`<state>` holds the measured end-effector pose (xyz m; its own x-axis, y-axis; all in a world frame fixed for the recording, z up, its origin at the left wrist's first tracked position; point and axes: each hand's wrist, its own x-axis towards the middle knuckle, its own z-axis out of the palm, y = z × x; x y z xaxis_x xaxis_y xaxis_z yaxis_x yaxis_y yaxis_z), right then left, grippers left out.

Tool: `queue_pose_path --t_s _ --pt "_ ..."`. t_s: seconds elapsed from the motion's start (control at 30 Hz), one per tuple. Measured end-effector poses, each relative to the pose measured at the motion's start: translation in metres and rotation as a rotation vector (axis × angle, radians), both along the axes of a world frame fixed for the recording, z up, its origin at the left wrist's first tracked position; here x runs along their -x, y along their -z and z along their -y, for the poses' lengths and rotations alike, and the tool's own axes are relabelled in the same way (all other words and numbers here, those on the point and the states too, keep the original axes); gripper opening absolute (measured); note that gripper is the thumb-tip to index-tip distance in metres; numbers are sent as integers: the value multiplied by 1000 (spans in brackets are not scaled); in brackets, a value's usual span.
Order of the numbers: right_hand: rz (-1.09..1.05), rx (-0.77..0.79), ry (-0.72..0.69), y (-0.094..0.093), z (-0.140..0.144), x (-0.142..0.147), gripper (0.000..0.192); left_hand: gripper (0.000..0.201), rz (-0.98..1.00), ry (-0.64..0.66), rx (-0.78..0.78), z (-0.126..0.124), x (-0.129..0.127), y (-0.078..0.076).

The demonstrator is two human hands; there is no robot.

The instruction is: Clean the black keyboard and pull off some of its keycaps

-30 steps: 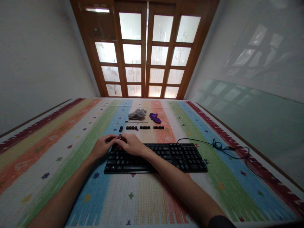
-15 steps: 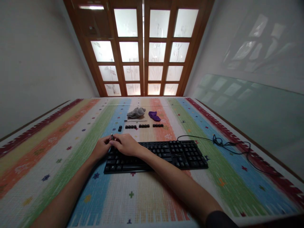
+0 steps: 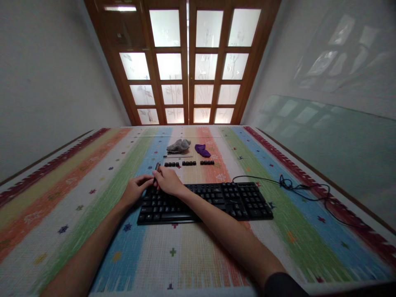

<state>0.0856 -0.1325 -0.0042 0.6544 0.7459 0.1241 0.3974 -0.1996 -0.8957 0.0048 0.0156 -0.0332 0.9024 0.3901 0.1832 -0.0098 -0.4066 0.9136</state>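
A black keyboard [image 3: 213, 202] lies across the striped cloth, with both hands at its upper left corner. In my right hand [image 3: 168, 180] is a slim dark tool [image 3: 155, 175], pinched upright between thumb and fingers; its exact kind is too small to make out. My left hand [image 3: 136, 189] rests at the keyboard's left edge, its fingers stretched toward the tool and nearly meeting the right fingertips. Whatever lies under the fingertips is hidden. Beyond the hands, loose black keycaps [image 3: 189, 163] stand in a row of small groups.
Behind the keycaps are a thin stick [image 3: 177, 156], a crumpled grey cloth [image 3: 178, 146] and a purple cloth [image 3: 202, 150]. A black cable [image 3: 297, 187] runs coiled to the right. Glazed wooden doors [image 3: 187, 62] stand beyond the table.
My right hand has moved up and right with the tool, away from its spot against the left hand. The left fingers have straightened. A single keycap left of the row is now covered from view.
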Motion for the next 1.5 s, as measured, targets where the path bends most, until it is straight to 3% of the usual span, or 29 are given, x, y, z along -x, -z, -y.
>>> queue_pose_path --t_s 0.1,0.27,0.4,0.5,0.63,0.87,1.1,1.5 --pt "-126 -11 28 1 2 -4 24 39 -21 -12 19 2 1 -1" --pt "-42 -104 -38 -11 8 -8 25 46 -9 5 15 3 4 -2" --pt "-159 -191 -90 -21 12 -14 25 58 10 64 31 8 9 -12" --pt "-261 -232 -118 -26 14 -21 22 55 4 124 61 14 12 -22" --pt "-360 -211 -140 -34 21 -28 22 49 3 154 160 20 13 -26" --pt "-445 -211 -186 -49 32 -29 23 48 90 129 427 24 12 -17" --pt "-355 -228 -325 -53 39 -33 18 46 100 177 670 26 14 -16" --pt "-65 -181 -450 -50 45 -36 12 43 100 169 626 26 15 -18"
